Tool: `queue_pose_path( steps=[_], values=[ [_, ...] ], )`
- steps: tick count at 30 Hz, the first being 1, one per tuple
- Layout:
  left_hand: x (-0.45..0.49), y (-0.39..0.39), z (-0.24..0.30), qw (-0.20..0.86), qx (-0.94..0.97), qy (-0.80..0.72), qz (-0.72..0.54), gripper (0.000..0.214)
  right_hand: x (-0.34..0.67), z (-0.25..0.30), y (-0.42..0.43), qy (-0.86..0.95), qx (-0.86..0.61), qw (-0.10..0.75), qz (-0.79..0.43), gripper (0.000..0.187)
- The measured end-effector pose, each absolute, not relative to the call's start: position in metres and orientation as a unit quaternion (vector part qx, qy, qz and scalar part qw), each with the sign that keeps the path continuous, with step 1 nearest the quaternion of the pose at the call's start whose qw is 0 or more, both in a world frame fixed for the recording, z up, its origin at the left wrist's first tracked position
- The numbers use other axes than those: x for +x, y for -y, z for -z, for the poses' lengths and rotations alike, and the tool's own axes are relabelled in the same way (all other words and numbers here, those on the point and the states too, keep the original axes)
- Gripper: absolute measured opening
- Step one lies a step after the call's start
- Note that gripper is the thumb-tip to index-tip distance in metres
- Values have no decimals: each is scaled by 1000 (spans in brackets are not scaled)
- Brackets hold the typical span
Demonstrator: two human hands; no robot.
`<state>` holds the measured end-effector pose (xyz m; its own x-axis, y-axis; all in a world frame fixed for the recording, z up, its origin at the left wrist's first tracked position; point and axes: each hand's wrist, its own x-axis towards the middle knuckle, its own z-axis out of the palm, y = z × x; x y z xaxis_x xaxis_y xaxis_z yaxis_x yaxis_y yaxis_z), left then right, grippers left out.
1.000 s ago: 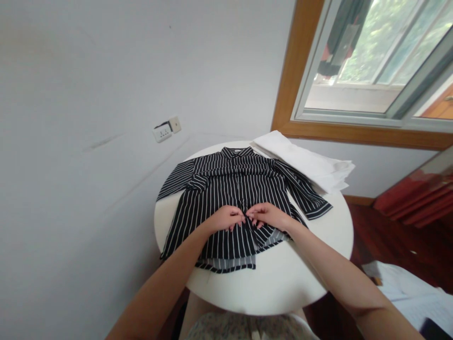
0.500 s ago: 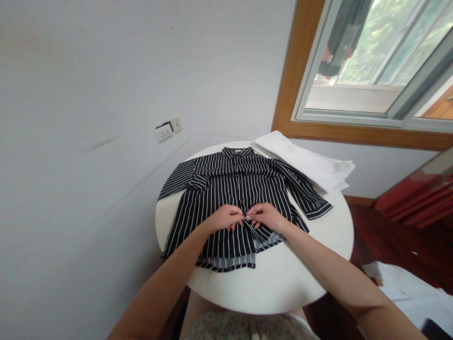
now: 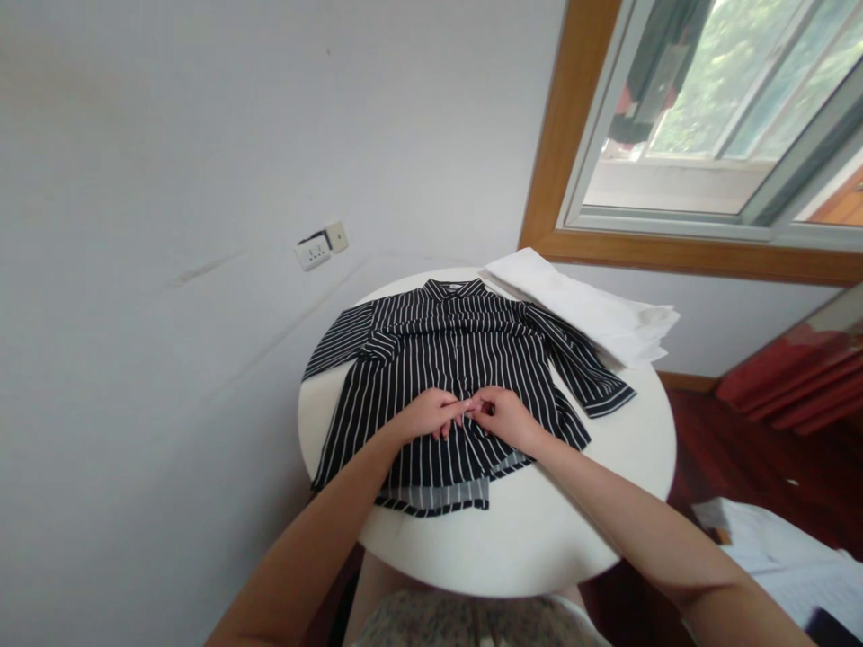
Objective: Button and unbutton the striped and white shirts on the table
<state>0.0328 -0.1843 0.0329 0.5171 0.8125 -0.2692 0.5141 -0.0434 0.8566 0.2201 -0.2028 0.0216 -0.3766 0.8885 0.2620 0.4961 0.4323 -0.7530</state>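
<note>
Our left hand (image 3: 430,413) and right hand (image 3: 505,417) touched, both pinching the black, white-striped cloth shirt (image 3: 428,359) low on its front.

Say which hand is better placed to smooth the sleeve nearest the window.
Probably the right hand: it is nearer that sleeve, across less of the striped shirt than the left hand.

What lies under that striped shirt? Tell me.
The black-and-white striped shirt lies on the round white table, whose top shows around it. Whether anything else lies beneath cannot be seen; the shirt covers it.
</note>
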Motion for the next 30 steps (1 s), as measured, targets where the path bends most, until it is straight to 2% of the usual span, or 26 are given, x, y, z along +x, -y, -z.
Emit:
queue_pose_path(
  steps=[4,9,18,26,30],
  values=[
    [34,185,-34,500,715,-465,-151,50,220,-17,201,776,-441,338,-299,4],
    [34,185,-35,498,717,-459,-164,47,219,-17,202,777,-450,324,-299,1],
    [33,185,-33,520,710,-443,-173,35,225,-17,197,800,-397,293,-340,17],
    [33,183,-30,543,694,-438,-177,33,219,-19,205,816,-436,290,-247,22],
    [32,181,-26,558,690,-425,-179,36,218,-20,206,808,-446,293,-249,21]
  ],
)
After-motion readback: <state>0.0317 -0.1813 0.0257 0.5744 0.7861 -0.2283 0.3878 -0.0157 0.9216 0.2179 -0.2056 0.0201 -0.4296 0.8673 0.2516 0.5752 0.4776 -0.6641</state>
